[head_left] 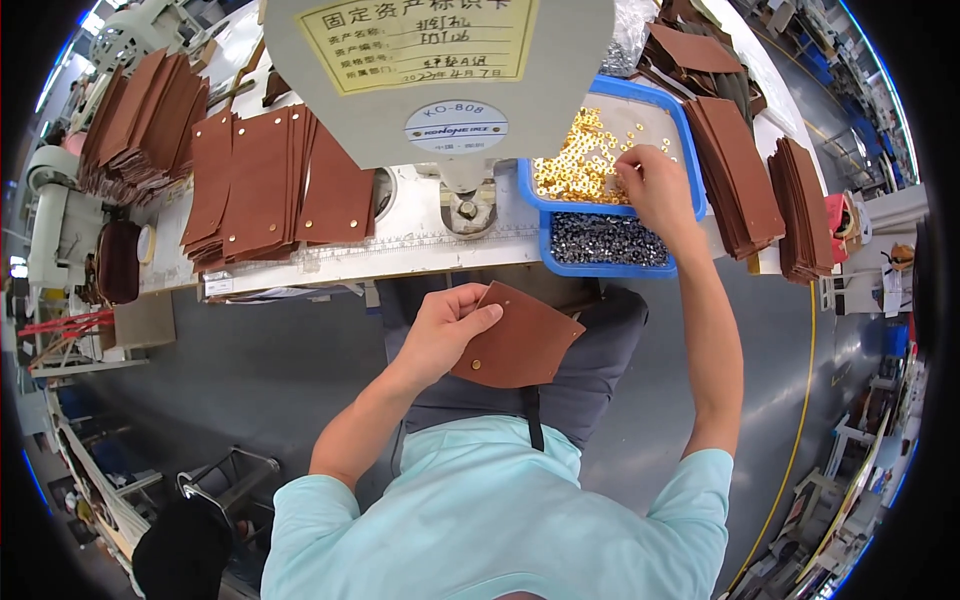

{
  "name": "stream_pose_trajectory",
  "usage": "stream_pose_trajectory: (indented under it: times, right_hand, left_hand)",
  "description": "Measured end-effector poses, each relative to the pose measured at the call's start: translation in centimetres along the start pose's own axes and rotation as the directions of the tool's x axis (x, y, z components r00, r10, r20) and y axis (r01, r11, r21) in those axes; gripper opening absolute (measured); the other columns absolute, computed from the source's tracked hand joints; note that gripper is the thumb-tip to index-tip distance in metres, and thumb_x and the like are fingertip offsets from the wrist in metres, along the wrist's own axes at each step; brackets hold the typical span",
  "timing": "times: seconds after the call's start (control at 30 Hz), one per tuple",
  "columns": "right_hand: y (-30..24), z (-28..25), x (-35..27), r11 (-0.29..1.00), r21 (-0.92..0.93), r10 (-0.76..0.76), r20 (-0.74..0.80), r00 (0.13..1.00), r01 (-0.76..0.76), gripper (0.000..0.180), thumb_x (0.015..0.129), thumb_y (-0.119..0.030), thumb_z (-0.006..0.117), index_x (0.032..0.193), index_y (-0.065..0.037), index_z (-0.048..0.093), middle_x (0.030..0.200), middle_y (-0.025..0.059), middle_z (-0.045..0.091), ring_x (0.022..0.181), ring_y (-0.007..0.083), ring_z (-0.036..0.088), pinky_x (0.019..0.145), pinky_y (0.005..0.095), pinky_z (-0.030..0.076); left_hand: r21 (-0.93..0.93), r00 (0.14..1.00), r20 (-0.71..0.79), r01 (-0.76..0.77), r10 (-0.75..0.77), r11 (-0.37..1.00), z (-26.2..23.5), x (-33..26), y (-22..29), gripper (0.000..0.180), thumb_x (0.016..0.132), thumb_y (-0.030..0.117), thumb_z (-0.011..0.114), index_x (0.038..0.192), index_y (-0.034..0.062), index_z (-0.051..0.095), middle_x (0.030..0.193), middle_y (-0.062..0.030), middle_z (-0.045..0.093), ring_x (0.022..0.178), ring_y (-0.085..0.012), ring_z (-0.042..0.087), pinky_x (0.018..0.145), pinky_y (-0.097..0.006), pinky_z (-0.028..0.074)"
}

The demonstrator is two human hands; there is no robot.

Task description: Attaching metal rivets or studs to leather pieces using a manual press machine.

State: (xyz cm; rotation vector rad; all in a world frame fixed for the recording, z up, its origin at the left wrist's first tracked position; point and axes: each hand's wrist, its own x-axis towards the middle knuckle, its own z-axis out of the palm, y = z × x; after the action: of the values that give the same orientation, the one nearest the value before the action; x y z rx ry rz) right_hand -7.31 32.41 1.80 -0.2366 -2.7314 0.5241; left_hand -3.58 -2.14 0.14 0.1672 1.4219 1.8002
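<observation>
The left hand [445, 325] is closed in a pinch on a flat brown leather piece with one pointed end [520, 348], thumb on top along its upper left edge and fingers curled beneath. The piece is held over the person's lap, just below the front edge of the white worktable [420, 240]. Its long axis runs from lower left to upper right, the pointed end aiming up and right towards the trays, and a small brass stud [476, 365] sits near its lower left corner.

The right hand [652, 185] reaches forward and up, fingers bent down together into the blue plastic tray of small gold-coloured metal fittings [590, 160]; whether anything is gripped between the fingertips cannot be told. Directly below that tray, at the table's front edge, lies a second blue tray filled with dark silvery fittings [605, 240].

Left of the gold tray stands the grey press machine head [440, 80], bearing a yellow label and an oval plate, with its punch post over the table. Farther left of the tray, fanned stacks of flat brown leather panels [270, 180] lie on the table; to the tray's right, more brown stacks [750, 175] lean on edge.

Below the table is a smooth grey floor [250, 370], with a yellow line [800, 420] curving along the right. Other machines and cluttered benches ring the workshop.
</observation>
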Motion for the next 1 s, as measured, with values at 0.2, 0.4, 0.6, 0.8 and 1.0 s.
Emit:
stream_pose_trajectory:
  times: [0.2,0.4,0.6,0.8,1.0]
  right_hand:
    - [-5.7,-2.5,-4.5,0.884,0.455,0.154,-0.063,0.986,-0.109,0.011,0.089,-0.012,0.077,0.093,-0.001,0.076,0.082,0.0101,0.076,0.075,0.0156,0.074,0.071,0.0295,0.058]
    - [-12.1,-1.9,-12.3,0.83,0.514,-0.274,0.042,0.961,0.214,0.014,0.081,-0.003,0.08,0.093,-0.003,0.073,0.087,0.0092,0.07,0.071,0.0236,0.069,0.062,0.0326,0.058]
    - [-12.4,-2.1,-13.5,0.85,0.477,-0.292,0.074,0.954,0.223,0.015,0.082,-0.004,0.08,0.096,-0.004,0.075,0.089,0.0084,0.069,0.073,0.0262,0.069,0.062,0.0351,0.057]
    - [-11.7,-2.5,-13.2,0.836,0.514,-0.302,0.133,0.944,0.195,0.016,0.079,-0.006,0.083,0.094,-0.005,0.076,0.087,0.0077,0.068,0.074,0.0248,0.068,0.063,0.0352,0.055]
    - [-11.4,-2.3,-13.2,0.787,0.593,-0.303,0.127,0.944,0.172,0.018,0.072,-0.007,0.088,0.085,-0.007,0.077,0.084,0.0049,0.066,0.073,0.02,0.065,0.061,0.0321,0.052]
  left_hand:
    - [-0.11,1.0,-0.018,-0.011,0.009,0.994,0.2,-0.4,0.1,0.025,0.103,0.009,0.061,0.123,-0.0047,0.068,0.108,-0.0063,0.074,0.093,-0.0086,0.068,0.082,-0.025,0.056]
    - [-0.116,0.999,0.03,0.015,-0.012,0.993,1.6,-0.8,0.2,0.026,0.104,0.012,0.06,0.122,-0.0035,0.07,0.105,-0.0053,0.074,0.091,-0.0078,0.067,0.08,-0.025,0.056]
    - [-0.099,0.999,0.033,-0.017,0.02,0.995,2.2,-1.2,0.1,0.026,0.105,0.017,0.06,0.121,-0.0009,0.071,0.102,-0.0028,0.074,0.087,-0.0068,0.066,0.077,-0.024,0.054]
    - [-0.129,0.995,0.079,0.073,-0.063,0.989,2.5,-1.7,0.6,0.027,0.105,0.019,0.061,0.121,-0.0007,0.071,0.102,-0.003,0.074,0.088,-0.0065,0.065,0.076,-0.024,0.054]
    - [-0.063,0.992,0.103,0.081,-0.074,0.995,2.5,-2.0,0.8,0.028,0.105,0.018,0.06,0.122,-0.0001,0.072,0.103,-0.0022,0.074,0.089,-0.0055,0.065,0.078,-0.024,0.054]
